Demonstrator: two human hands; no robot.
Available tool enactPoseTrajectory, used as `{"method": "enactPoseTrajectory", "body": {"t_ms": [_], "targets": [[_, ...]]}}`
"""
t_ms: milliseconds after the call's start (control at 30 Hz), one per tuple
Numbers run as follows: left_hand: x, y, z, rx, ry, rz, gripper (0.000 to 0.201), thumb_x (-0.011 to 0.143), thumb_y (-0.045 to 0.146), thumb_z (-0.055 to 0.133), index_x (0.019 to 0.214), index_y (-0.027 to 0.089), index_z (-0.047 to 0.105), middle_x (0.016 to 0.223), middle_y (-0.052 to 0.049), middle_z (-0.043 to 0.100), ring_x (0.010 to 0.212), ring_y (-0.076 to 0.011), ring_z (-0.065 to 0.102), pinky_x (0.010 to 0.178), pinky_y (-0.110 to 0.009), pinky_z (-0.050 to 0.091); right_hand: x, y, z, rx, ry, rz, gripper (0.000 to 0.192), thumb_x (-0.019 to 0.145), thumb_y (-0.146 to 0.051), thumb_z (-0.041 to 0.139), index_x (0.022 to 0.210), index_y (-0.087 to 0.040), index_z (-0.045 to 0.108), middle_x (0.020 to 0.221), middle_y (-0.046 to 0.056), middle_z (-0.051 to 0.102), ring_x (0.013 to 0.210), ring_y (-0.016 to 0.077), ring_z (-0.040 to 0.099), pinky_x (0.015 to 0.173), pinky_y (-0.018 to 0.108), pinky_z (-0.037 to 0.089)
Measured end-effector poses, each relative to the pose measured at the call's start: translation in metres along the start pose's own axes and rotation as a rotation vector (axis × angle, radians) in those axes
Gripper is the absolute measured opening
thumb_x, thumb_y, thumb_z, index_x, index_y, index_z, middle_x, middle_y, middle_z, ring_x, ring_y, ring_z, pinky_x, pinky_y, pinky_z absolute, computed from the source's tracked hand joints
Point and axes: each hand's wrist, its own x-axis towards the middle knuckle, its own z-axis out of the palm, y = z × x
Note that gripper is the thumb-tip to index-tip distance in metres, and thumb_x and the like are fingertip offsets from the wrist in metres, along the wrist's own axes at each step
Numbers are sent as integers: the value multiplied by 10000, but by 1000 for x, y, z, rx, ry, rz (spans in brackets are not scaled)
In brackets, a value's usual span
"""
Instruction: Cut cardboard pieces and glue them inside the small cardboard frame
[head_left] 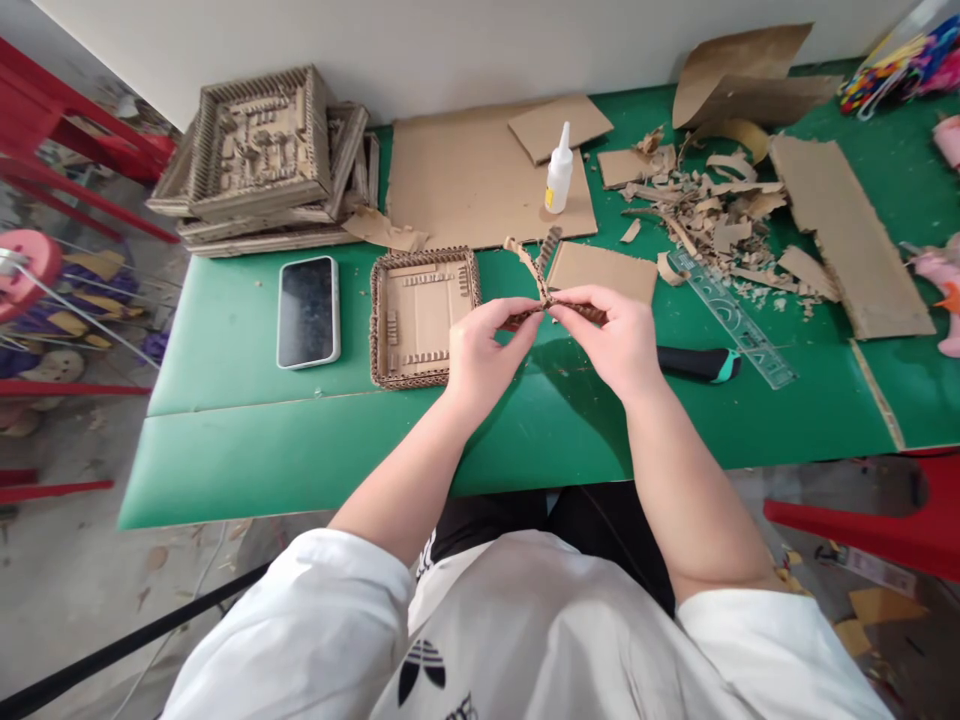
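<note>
Between my two hands, above the green table, is a corrugated cardboard strip [541,272] whose peeled ends stick up and apart. My left hand [487,350] pinches it from the left between thumb and finger. From the right, my right hand [615,335] pinches the same strip, fingertips nearly touching those of the left. Just left of my left hand lies a shallow cardboard tray [381,320] with corrugated walls and small ridged strips glued inside. Beyond my right hand rests a small cardboard piece [607,268], partly covered by the hand.
A white glue bottle [558,180] stands upright on a cardboard sheet [465,180]. Left are a phone [308,312] and stacked cardboard trays [259,150]. To the right lie a black-and-teal handle [697,363], a clear ruler [739,320], cardboard scraps [720,220] and a long cardboard piece [851,235].
</note>
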Motion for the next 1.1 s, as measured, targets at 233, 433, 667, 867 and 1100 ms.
{"method": "enactPoseTrajectory", "body": {"t_ms": [233,433,667,867,1100], "targets": [[0,-4,5,-198,-20,-211,286,711,284,703,983,198,704,940,-21,732,881,-169,688,806,-273,560,-3,0,3,-147,-1,-103,102,783,-263,610,836,-215,683,814,-4,711,737,132,657,710,272,545],[1,-5,1,-194,-9,-208,208,735,292,678,917,205,729,906,-14,737,835,-166,695,787,-278,568,-2,-7,2,-57,-24,-60,64,766,-222,608,802,-194,653,780,-12,690,688,104,635,676,234,526],[2,2,-1,-373,-55,-243,178,742,263,671,887,179,729,771,-14,734,696,-130,690,698,-242,575,2,-4,-3,248,-115,194,91,731,-270,628,779,-194,617,679,-33,628,608,89,591,612,235,509],[2,2,-1,-349,-68,-191,176,764,260,649,906,181,719,813,-19,735,708,-129,687,694,-242,570,4,-2,-4,342,-164,215,105,750,-294,609,789,-196,599,723,-23,634,652,99,611,656,261,532],[-2,-3,0,133,20,106,216,818,220,584,1007,195,685,961,-27,721,853,-133,673,799,-245,536,-2,-3,4,-102,9,-62,162,773,-322,637,895,-218,656,848,10,690,773,138,640,735,289,533]]}}
